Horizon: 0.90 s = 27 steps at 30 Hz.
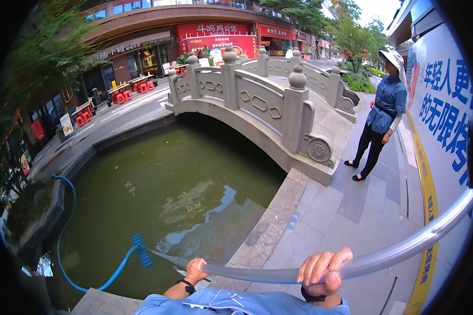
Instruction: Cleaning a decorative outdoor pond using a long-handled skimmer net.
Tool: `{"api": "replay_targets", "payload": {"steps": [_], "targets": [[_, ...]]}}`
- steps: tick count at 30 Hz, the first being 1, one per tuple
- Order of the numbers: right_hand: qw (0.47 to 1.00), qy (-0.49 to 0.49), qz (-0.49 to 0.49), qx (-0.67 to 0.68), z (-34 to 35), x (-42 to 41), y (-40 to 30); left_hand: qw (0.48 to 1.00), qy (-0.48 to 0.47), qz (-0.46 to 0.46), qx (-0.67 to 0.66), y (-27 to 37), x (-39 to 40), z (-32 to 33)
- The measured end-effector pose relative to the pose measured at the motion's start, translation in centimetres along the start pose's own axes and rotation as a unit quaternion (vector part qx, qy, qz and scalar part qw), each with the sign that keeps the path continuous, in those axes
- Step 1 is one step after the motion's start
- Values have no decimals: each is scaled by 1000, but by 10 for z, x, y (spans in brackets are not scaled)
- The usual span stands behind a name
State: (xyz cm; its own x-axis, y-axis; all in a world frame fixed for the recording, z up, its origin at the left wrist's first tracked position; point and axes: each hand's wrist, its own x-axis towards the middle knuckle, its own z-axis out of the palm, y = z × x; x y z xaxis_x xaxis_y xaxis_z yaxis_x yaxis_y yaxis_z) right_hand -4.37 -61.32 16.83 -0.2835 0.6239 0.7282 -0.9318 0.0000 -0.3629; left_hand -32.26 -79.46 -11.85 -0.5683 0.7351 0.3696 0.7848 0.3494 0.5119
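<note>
A long metal pole (pixel 256 274) runs across in front of me, from the upper right down toward the pond. My left hand (pixel 196 271) is closed around it near the pond's edge, and my right hand (pixel 325 271) grips it farther right. At the pole's far end, a blue ribbed cleaning head (pixel 142 250) lies at the surface of the murky green water (pixel 149 189). From that head a blue hose (pixel 71 283) curves left through the pond to the planted bank. Dark bands circle both my wrists.
A carved stone bridge (pixel 260 104) spans the pond ahead. On the paving to the right stands a person (pixel 382 114) in a hat and blue top, beside a printed hoarding (pixel 447 118). The pond's stone edge (pixel 278 204) runs close by. Red stools (pixel 124 97) stand across the water.
</note>
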Motion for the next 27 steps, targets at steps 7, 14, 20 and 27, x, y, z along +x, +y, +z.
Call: {"api": "replay_targets", "payload": {"steps": [7, 14, 20, 27], "targets": [[1000, -12, 2, -1, -2, 3, 4, 1000, 7, -6, 6, -1, 2, -1], [998, -28, 9, 53, -2, 5, 4, 1000, 14, 1, -3, -5, 5, -1], [999, -10, 10, 47, -3, 4, 4, 1000, 11, 3, 1, -4, 4, 0], [1000, -15, -4, 8, -5, 2, 3, 1000, 23, 3, -4, -5, 2, 5]]}}
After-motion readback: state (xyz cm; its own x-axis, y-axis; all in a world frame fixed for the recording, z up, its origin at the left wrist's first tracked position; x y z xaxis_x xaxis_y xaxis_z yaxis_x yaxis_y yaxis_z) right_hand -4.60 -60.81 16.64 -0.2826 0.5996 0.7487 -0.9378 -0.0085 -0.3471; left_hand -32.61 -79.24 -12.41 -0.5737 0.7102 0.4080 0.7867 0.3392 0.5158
